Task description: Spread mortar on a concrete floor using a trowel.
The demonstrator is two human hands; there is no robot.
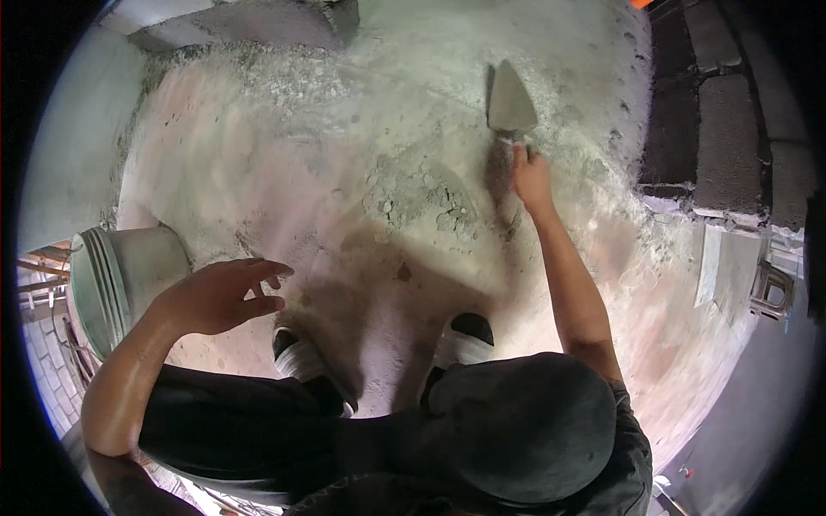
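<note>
Nearest, dark clothing fills the lower edge, with the toes of two dark shoes showing beyond it. The left hand hangs empty, fingers loosely bent and thumb apart, near a pale green bucket. Farther out, crumbled grey mortar lies scattered on the stained floor. Beyond it, to the right, the right hand grips the handle of a trowel, its blade pointing away; I cannot tell whether it touches the floor.
</note>
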